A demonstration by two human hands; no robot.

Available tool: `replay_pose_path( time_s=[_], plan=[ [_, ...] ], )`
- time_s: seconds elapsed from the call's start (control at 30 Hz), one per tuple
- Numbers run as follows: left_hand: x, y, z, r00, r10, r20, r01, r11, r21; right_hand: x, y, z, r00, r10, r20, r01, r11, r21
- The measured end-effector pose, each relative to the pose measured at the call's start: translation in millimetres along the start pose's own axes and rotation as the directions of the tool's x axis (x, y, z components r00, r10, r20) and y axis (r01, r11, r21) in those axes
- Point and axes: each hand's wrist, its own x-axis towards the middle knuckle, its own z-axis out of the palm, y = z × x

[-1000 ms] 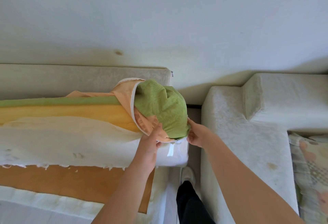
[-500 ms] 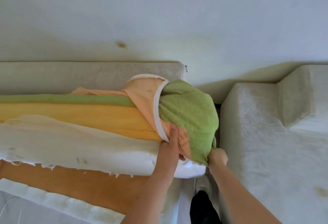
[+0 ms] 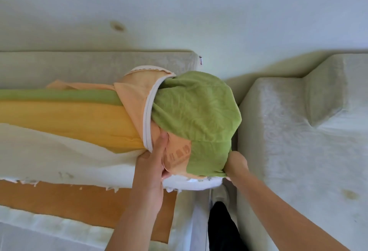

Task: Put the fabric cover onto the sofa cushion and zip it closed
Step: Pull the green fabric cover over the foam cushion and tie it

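A long foam sofa cushion (image 3: pixel 65 119), yellow with a green top strip and a white lower layer, lies across the sofa base. Its right end is capped by the green fabric cover (image 3: pixel 197 115), bunched up with its peach lining and white zipper edge (image 3: pixel 148 119) turned outward. My left hand (image 3: pixel 154 163) grips the lining just below the zipper edge. At the cover's lower right corner, my right hand (image 3: pixel 236 163) is closed on the green fabric and pulls it down over the cushion's end.
A cream backrest (image 3: pixel 95 65) runs behind the cushion against the white wall. Another cream sofa section (image 3: pixel 294 131) stands to the right, across a narrow gap. An orange board (image 3: pixel 59 197) shows under the cushion. My dark trouser leg (image 3: pixel 221 227) is in the gap below.
The view has closed in on the cushion's end. Both hands have dragged the green cover further down and over the end; the right hand now sits lower at the corner.
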Motion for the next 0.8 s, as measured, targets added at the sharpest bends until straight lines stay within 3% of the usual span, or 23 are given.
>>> replay_pose_path(
  time_s=[0.07, 0.17, 0.23, 0.3, 0.4, 0.47, 0.53, 0.6, 0.63, 0.7, 0.8],
  plan=[
    [15, -28, -14, 0.997, -0.002, 0.08, 0.001, 1.0, 0.013, 18, 23, 25, 0.999, 0.04, -0.021, -0.036, 0.986, 0.166],
    [30, -58, -22, 0.982, -0.036, 0.185, 0.01, 0.99, 0.142, 58, 34, 49, 0.988, 0.088, -0.125, -0.051, 0.96, 0.274],
    [37, -71, -17, 0.989, 0.024, 0.147, -0.048, 0.986, 0.162, 69, 29, 51, 0.996, -0.017, -0.091, 0.052, 0.919, 0.39],
    [28, -69, -7, 0.998, 0.059, 0.02, -0.061, 0.99, 0.126, 71, 29, 46, 0.988, -0.116, -0.102, 0.144, 0.932, 0.332],
    [-5, -49, 2, 0.985, 0.061, -0.164, -0.05, 0.996, 0.068, 36, 32, 28, 0.999, -0.008, -0.038, 0.012, 0.994, 0.104],
    [-15, -32, 5, 0.973, 0.0, -0.229, 0.01, 0.999, 0.043, -9, 29, 5, 0.993, 0.01, -0.115, -0.004, 0.998, 0.055],
    [-11, -16, 8, 0.98, -0.08, -0.185, 0.078, 0.997, -0.02, -75, 13, -20, 0.928, -0.114, -0.356, 0.16, 0.982, 0.101],
    [-5, -5, 14, 0.978, -0.177, -0.114, 0.162, 0.978, -0.129, -149, -5, -35, 0.732, -0.365, -0.576, 0.508, 0.855, 0.103],
    [0, -4, 13, 0.978, -0.193, -0.078, 0.176, 0.966, -0.189, -180, -21, -38, 0.633, -0.505, -0.587, 0.654, 0.754, 0.057],
    [-14, 5, 11, 0.973, -0.231, -0.024, 0.207, 0.911, -0.356, -225, -53, -43, 0.546, -0.711, -0.443, 0.778, 0.627, -0.048],
    [-24, -1, 13, 0.948, -0.312, 0.058, 0.284, 0.755, -0.592, -209, -85, -31, 0.587, -0.787, -0.192, 0.752, 0.617, -0.232]
  ],
)
